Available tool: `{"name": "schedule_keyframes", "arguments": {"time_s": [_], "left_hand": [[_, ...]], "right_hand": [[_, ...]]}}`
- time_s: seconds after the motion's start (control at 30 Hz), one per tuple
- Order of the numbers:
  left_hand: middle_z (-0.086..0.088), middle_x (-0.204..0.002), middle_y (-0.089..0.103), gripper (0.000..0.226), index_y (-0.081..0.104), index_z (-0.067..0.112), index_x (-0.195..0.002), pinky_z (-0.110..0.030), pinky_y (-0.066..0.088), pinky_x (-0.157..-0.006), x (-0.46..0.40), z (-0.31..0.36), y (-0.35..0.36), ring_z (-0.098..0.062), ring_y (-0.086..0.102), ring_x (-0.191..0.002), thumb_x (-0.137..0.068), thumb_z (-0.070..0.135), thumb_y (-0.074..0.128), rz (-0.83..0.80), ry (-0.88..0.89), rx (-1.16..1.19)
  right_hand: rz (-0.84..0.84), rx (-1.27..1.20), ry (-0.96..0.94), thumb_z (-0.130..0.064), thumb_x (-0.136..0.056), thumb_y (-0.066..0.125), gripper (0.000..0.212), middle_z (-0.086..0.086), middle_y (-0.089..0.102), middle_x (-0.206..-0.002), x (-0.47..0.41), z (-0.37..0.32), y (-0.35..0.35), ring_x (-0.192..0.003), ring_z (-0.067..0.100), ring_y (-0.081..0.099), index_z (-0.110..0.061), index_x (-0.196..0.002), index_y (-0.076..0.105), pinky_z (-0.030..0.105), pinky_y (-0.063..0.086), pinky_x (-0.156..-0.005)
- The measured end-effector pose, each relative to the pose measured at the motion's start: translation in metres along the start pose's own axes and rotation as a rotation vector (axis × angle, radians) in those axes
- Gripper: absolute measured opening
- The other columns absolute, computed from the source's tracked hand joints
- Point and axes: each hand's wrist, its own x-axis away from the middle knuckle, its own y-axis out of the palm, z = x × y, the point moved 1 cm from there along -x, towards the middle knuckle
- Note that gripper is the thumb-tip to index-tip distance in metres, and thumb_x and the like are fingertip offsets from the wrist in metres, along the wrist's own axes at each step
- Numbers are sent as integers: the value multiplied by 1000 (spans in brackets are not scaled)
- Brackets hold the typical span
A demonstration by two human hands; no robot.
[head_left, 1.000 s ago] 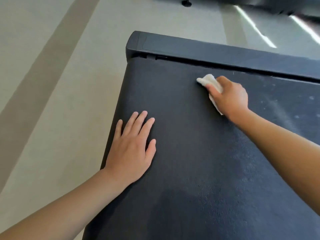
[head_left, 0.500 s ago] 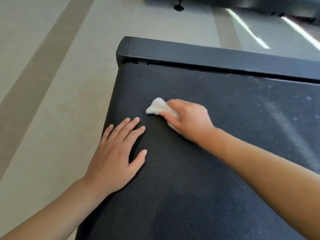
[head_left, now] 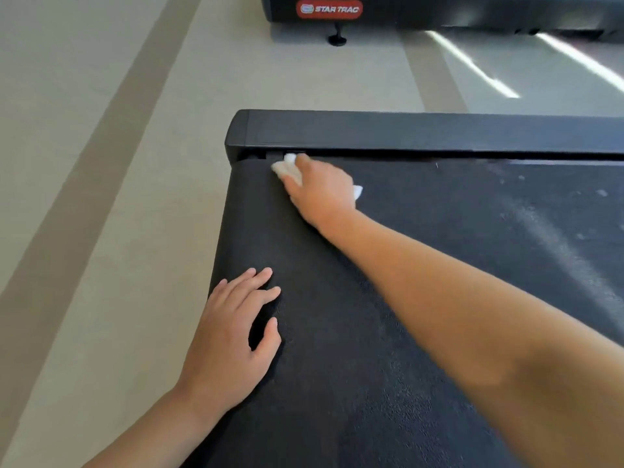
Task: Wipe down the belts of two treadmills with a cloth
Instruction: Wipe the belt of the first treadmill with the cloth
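Belt [head_left: 388, 332] of the near treadmill is lying dark and matte across the lower right of the view, running up to the black end cap [head_left: 405, 130]. Right hand [head_left: 320, 190] is reaching to the belt's far left corner, just below the end cap, fingers curled over a white cloth [head_left: 287, 168] and pressing it onto the surface; a tip of cloth is showing at the far side of the hand. Left hand [head_left: 229, 336] is lying flat on the belt near its left edge, fingers spread and straight, holding nothing, apparently bracing.

Progress, as judged: the left and near portions are looking uniformly dark, consistent with wiped surface. The right portion is showing pale specks and a dusty streak [head_left: 557, 231], so that part appears outstanding. A second treadmill [head_left: 439, 11], bearing a red "STAR TRAC" label [head_left: 329, 9], is standing well apart across the floor [head_left: 101, 197]; its belt is not in view, so its condition cannot be told. Task is appearing under half complete.

Count: two treadmills, one belt visible, one cloth, two hands.
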Motion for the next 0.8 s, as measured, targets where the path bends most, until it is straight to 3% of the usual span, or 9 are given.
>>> {"name": "schedule_keyframes", "arguments": {"time_s": [0.1, 0.2, 0.27, 0.37, 0.43, 0.5, 0.63, 0.8], "left_hand": [[8, -146, 58, 41, 69, 21, -130, -41, 28, -126, 1, -3, 1, -13, 45, -146, -94, 34, 53, 9, 3, -21], [4, -139, 59, 40, 69, 19, -128, -44, 31, -125, 3, -3, 2, -18, 49, -142, -95, 33, 52, 23, 22, -49], [3, -137, 59, 39, 69, 18, -127, -43, 30, -125, 4, -3, 3, -20, 50, -141, -96, 32, 51, 31, 20, -53], [1, -133, 60, 38, 69, 16, -125, -44, 32, -123, 4, -4, 4, -23, 51, -139, -95, 30, 52, 36, 13, -58], [0, -132, 60, 37, 70, 16, -124, -46, 38, -119, 3, -3, 2, -25, 52, -137, -94, 30, 53, 31, 7, -54], [0, -132, 59, 38, 70, 15, -123, -48, 40, -116, 2, -1, 1, -25, 52, -137, -93, 30, 54, 30, 3, -56], [1, -134, 58, 37, 70, 16, -123, -36, 36, -116, 2, 2, 0, -21, 51, -138, -92, 28, 55, 27, -17, -43], [3, -138, 53, 36, 63, 15, -125, -18, 29, -112, 4, 5, -5, -19, 50, -129, -91, 17, 53, 41, -63, -19]], "right_hand": [[-131, -56, -244, -62, -100, 41, 33, -13, 58, -81, 33, -44, 7, -75, 14, 60, -31, -92, 49, 31, 39, -59], [-207, -73, -429, -64, -99, 39, 34, -14, 57, -86, 72, 16, -20, -78, 11, 57, -33, -97, 52, 34, 42, -62], [-165, -35, -331, -65, -98, 42, 37, -13, 60, -87, 84, 87, -44, -81, 15, 59, -31, -101, 56, 38, 48, -67], [-17, 82, 75, -64, -97, 49, 38, 1, 67, -90, 78, 191, -83, -86, 32, 62, -27, -97, 55, 39, 45, -68], [101, 121, 301, -68, -96, 46, 45, 7, 65, -84, 77, 222, -99, -82, 37, 60, -24, -91, 49, 40, 43, -67], [139, 134, 341, -66, -97, 44, 48, 5, 59, -77, 84, 216, -94, -79, 37, 59, -19, -90, 47, 41, 43, -67], [1, 38, -11, -55, -101, 49, 34, -5, 58, -82, 129, 126, -65, -78, 25, 58, -22, -90, 46, 37, 34, -61], [-176, -166, -563, -43, -94, 64, 27, 0, 60, -81, 223, 14, -36, -69, 26, 59, -17, -96, 59, 34, 41, -56]]}}
